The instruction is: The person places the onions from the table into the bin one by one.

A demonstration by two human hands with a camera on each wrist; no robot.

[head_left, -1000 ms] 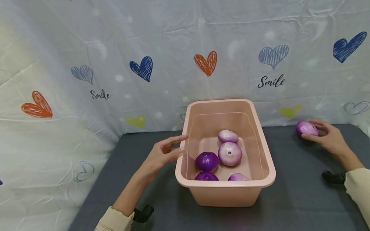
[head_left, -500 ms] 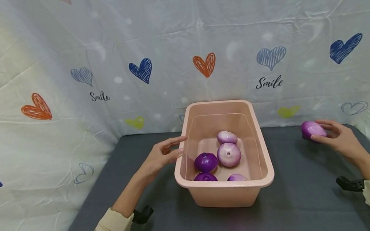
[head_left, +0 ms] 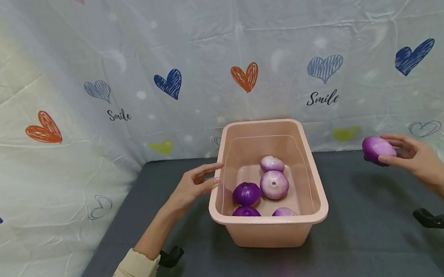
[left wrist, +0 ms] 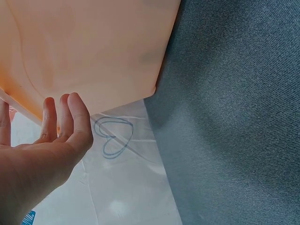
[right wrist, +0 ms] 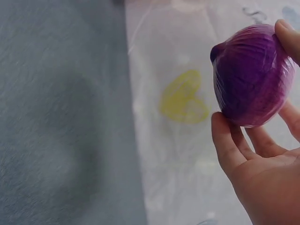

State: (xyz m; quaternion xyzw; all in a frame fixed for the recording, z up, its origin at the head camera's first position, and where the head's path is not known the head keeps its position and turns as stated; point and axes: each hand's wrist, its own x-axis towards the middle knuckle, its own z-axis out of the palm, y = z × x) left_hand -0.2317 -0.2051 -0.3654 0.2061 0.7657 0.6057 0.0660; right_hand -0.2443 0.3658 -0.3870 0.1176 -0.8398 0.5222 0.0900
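A glossy purple onion (head_left: 377,149) is held above the table by my right hand (head_left: 426,162), pinched between thumb and fingers. The right wrist view shows the same onion (right wrist: 251,77) with its dark pointed tip facing left. At the left side of a pink plastic bin (head_left: 270,236), my left hand (head_left: 190,188) touches the rim with fairly straight fingers. In the left wrist view, fingers of the left hand (left wrist: 51,150) lie along the bin's outer wall (left wrist: 103,51). Inside the bin are several onions, among them a pale one (head_left: 274,185) and a dark purple one (head_left: 246,194).
A dark grey cloth covers the table (head_left: 358,249). Behind it hangs a white curtain (head_left: 197,35) printed with hearts and the word Smile; the bin stands close to it. Black straps (head_left: 171,256) sit at both wrists.
My right hand has lifted the onion off the table and drawn it slightly to the right. The left hand has stayed at the bin's rim.
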